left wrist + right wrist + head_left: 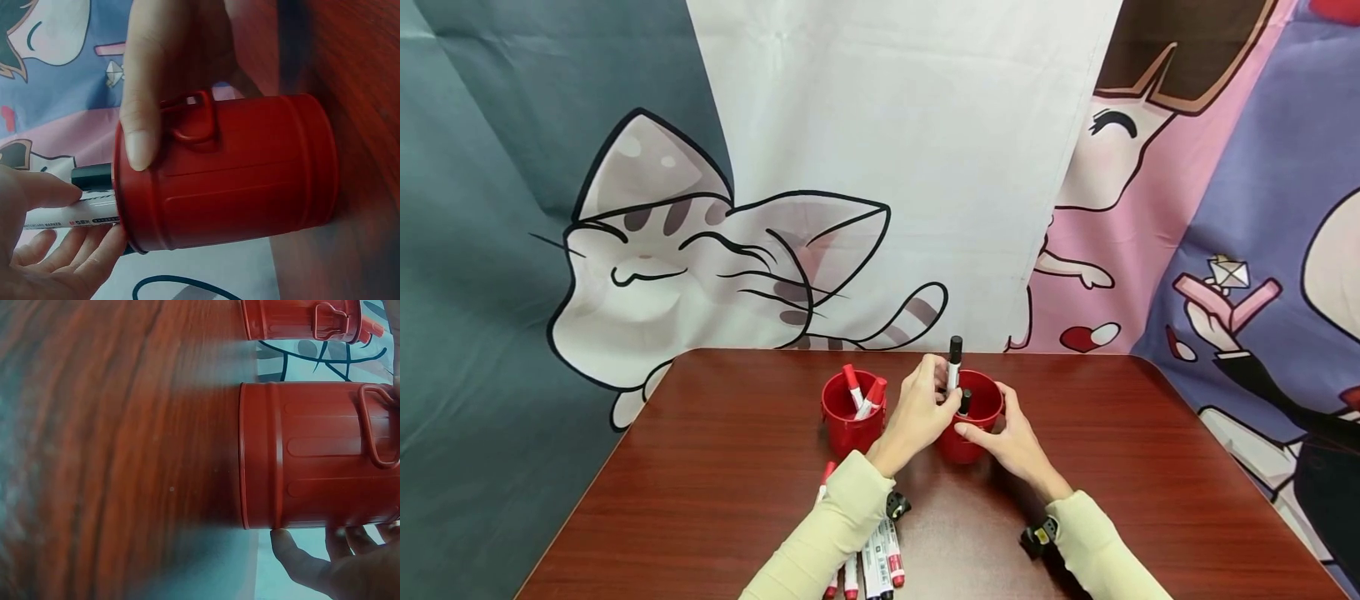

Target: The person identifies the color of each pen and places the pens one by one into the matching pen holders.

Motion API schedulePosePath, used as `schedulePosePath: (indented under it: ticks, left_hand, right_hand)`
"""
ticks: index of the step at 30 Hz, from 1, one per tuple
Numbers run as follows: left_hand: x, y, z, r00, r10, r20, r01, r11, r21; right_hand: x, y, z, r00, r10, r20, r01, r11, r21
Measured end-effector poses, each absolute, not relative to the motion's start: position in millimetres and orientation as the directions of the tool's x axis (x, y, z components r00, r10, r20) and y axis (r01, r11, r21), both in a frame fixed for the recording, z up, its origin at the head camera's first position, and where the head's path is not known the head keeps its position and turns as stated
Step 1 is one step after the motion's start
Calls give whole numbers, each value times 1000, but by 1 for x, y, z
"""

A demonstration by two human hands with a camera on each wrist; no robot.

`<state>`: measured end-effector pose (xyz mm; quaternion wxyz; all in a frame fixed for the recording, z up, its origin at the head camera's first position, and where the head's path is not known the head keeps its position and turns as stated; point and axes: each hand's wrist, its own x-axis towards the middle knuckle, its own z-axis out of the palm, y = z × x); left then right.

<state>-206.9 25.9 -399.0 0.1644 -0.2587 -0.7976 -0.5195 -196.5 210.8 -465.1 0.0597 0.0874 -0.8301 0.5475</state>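
My left hand (921,408) pinches an upright whiteboard marker (953,375) with a black cap at the mouth of the right red bucket (962,446). In the left wrist view the white barrel (72,212) runs between thumb and fingers, its lower end inside the rim. Another black-capped marker (965,403) stands in that bucket, its lower part hidden. Around the bucket's right side my right hand (1018,442) grips, thumb (140,134) over the near rim. In the right wrist view, fingers (300,562) lie along the bucket wall.
Left of it stands a second red bucket (852,435) holding red-capped markers (871,398). Several loose markers (872,562), with red and black caps, lie on the wooden table (700,475) near the front, partly under my left sleeve. A printed cloth (910,167) hangs behind the table.
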Motion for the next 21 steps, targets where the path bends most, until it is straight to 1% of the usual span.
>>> schedulePosePath:
  ticks: [8, 16, 21]
  left_hand:
    - [-207, 26, -403, -792, 233, 565, 609, 371, 701]
    - [-206, 30, -406, -789, 228, 570, 613, 344, 711]
    - [-206, 30, -409, -769, 241, 592, 639, 329, 695]
  right_hand:
    - [-196, 212, -467, -973, -81, 218, -232, 374, -898]
    - [-196, 212, -465, -971, -77, 226, -239, 365, -900]
    - [-197, 212, -467, -970, -81, 229, -243, 361, -900]
